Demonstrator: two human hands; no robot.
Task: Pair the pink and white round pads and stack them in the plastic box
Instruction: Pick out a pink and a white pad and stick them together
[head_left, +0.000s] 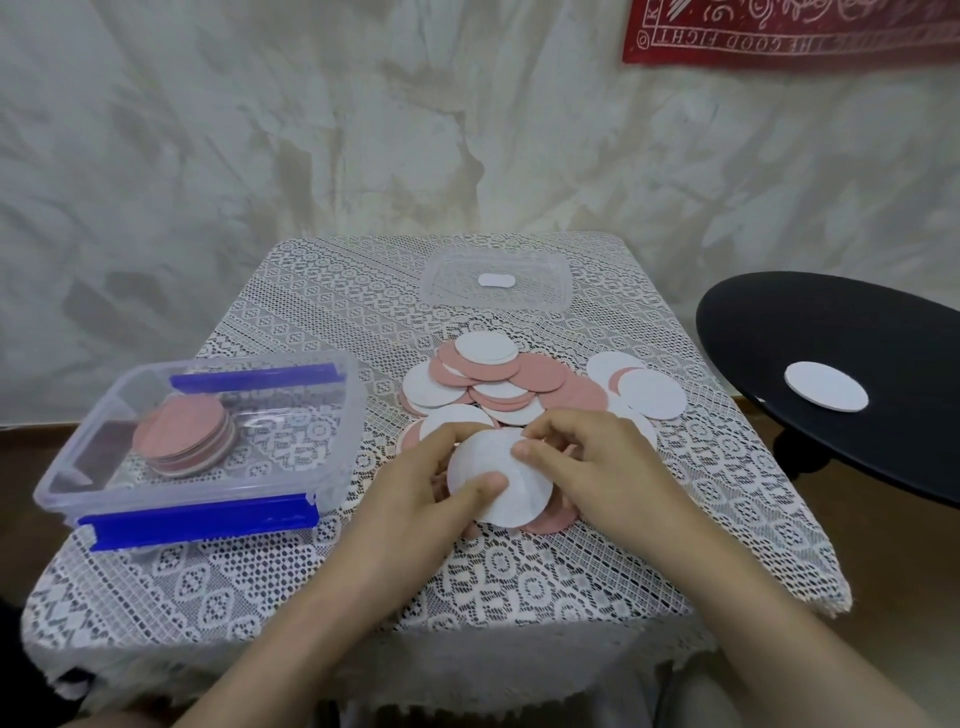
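Plastic box (62, 483) at left, pink-topped stack (182, 434) inside. L hand (415, 483) pinches white pad (498, 478), thumb on top, pink pad (550, 519) under it. R hand (597, 462) fingers curled on same pad's edge. Loose pile (519, 379) just behind.
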